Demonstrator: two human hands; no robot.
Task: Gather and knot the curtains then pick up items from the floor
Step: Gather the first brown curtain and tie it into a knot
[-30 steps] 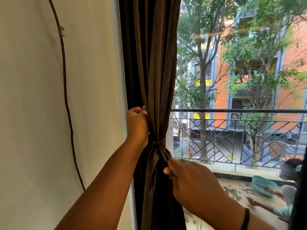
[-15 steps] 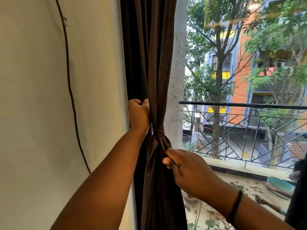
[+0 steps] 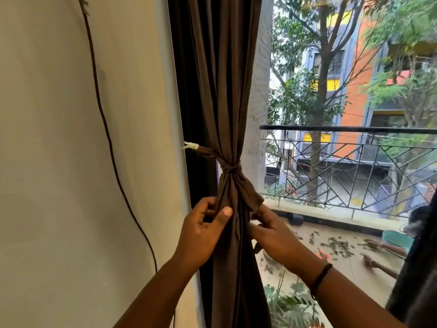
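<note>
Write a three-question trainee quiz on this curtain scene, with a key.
1. True or false: the brown curtain is already cinched by a tie above both hands.
2. Which hand wears a black wristband? A) left hand B) right hand
3. Fill in: a dark cable runs down the ____ to the left of the curtain.

Key: 1 true; 2 B; 3 wall.
</note>
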